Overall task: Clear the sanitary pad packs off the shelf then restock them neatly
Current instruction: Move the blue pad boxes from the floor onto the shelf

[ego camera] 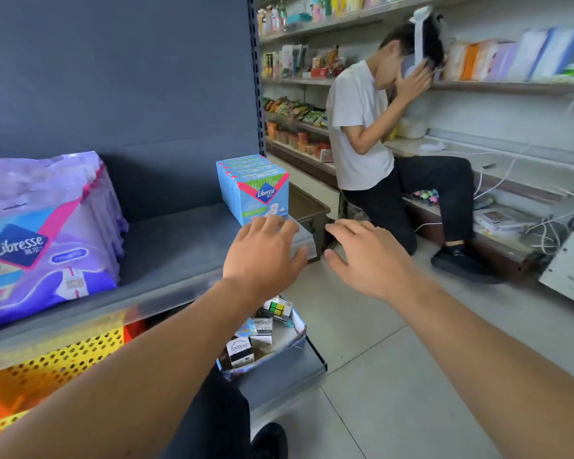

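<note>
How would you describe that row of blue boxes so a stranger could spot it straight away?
Start at the grey shelf in front of the person. At its right end, just beyond the open left hand, stands a row of light blue Libresse boxes, upright, one behind another. They are small stiff boxes, unlike the big soft purple Libresse packs at the shelf's left end.

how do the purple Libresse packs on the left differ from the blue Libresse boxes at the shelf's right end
The soft purple plastic Libresse packs look bulky and crinkled; the light blue cardboard Libresse boxes are slim and rigid. The purple packs sit at the grey shelf's left, the blue boxes at its right end. Both rows stand upright.
</note>
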Available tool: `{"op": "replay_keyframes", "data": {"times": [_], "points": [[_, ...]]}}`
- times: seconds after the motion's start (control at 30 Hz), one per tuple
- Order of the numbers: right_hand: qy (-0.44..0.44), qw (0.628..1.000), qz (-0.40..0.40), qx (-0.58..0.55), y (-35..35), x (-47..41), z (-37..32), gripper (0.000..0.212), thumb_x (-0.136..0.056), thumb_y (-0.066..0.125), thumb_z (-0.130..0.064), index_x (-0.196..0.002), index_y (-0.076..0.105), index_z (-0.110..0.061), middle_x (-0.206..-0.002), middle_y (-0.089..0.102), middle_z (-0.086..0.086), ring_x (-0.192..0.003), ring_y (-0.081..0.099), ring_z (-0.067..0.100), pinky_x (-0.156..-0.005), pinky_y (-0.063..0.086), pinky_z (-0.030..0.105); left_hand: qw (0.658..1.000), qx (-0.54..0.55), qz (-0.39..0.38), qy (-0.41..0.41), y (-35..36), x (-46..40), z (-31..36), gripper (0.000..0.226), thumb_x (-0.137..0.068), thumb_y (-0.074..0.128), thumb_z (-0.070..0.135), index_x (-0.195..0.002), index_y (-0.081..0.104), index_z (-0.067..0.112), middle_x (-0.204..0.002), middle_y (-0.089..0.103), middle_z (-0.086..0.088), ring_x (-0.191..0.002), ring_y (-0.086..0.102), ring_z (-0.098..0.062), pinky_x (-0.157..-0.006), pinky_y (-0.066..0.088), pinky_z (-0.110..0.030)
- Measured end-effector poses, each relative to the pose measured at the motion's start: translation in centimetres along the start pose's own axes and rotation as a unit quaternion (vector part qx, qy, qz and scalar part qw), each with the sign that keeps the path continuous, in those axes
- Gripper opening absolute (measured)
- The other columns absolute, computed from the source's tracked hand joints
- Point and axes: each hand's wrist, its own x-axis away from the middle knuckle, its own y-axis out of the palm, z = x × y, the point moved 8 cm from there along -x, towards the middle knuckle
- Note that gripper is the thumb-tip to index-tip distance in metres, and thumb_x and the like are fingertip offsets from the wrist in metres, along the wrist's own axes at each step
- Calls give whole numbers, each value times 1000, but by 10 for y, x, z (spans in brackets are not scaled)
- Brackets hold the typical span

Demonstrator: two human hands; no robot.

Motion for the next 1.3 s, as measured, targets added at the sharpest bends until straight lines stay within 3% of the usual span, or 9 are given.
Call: {"op": "replay_keyframes", "data": {"times": [0.13,0.4,0.53,0.7,0.8,0.93,1.03,1.1,1.3], "points": [[51,997,-40,37,-10,80,28,51,-94,42,-49,-137,45,-22,-137,51,-3,-123,48,23,-97,43,43,992,8,-94,79,17,28,71,51,-93,40,56,-133,45,25,-133,48,1,-127,40,-23,-103,34,-37],[299,945,-135,5,7,272,143,53,-99,34,-49,-145,36,-25,-145,45,1,-130,43,24,-102,41,40,951,69,-225,202,80,76,230,58,-94,37,59,-142,36,26,-144,41,2,-132,38,-23,-100,39,-42],[421,891,-165,-41,48,372,196,51,-99,40,-45,-142,41,-19,-143,49,9,-133,43,26,-104,40,40,921,95,-284,248,139,106,307,59,-94,38,59,-143,37,25,-145,41,0,-132,38,-23,-100,39,-43],[567,790,-203,-116,124,485,236,48,-98,48,-38,-137,43,-12,-135,52,16,-124,49,32,-98,43,40,886,126,-365,257,236,140,371,56,-95,41,56,-140,39,23,-139,44,-2,-128,42,-24,-98,41,-43],[621,740,-216,-145,171,537,251,50,-97,52,-32,-138,41,-7,-131,54,17,-119,52,31,-91,43,33,867,140,-405,254,295,160,402,53,-96,42,52,-140,39,22,-137,47,-4,-127,44,-25,-97,41,-40],[668,678,-254,-174,242,584,270,60,-92,60,-36,-139,35,-9,-128,52,15,-114,54,31,-87,46,33,842,163,-442,262,363,190,440,48,-97,43,46,-138,42,20,-133,49,-5,-124,46,-25,-93,42,-38],[658,677,-292,-154,288,593,286,67,-88,63,-39,-142,30,-16,-130,46,11,-115,50,29,-86,47,35,827,182,-457,271,407,213,464,43,-98,44,43,-135,44,22,-129,50,-3,-120,47,-24,-87,43,-36],[639,696,-302,-128,313,594,301,78,-85,67,-40,-148,24,-19,-140,38,11,-121,44,30,-90,46,39,825,198,-458,265,429,226,474,37,-97,45,40,-130,48,23,-126,52,-1,-118,49,-22,-85,43,-35],[586,739,-327,-61,362,605,339,100,-79,70,-50,-153,9,-22,-160,6,10,-146,9,30,-106,36,46,803,253,-487,233,463,262,490,32,-96,48,35,-124,52,19,-122,56,-1,-113,54,-22,-89,49,-41]]}}
